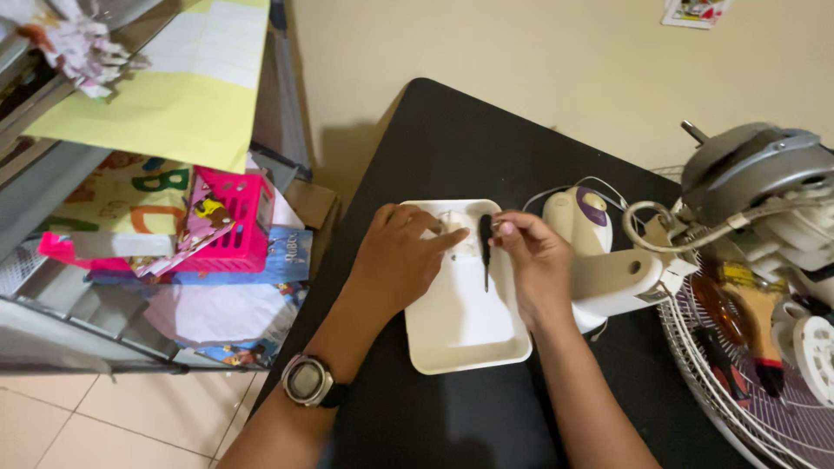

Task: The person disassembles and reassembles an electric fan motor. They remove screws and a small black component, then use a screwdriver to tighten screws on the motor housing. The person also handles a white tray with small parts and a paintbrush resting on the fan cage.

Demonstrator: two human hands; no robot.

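A white rectangular plastic cover (465, 334) lies flat on a black table (452, 139). My left hand (395, 260), with a wristwatch on the wrist, rests on the cover's upper left, its index finger pointing toward the middle. My right hand (534, 260) grips a small screwdriver with a black handle (486, 236), its tip pointing down at the cover. The screwdriver stands between the two hands.
A dismantled fan fills the right side: white neck and switch housing (608, 269), grey motor (751, 165), wire grille (747, 391) holding red-handled tools. To the left stands a shelf with a pink basket (234, 221), papers and a yellow sheet. Tiled floor lies below.
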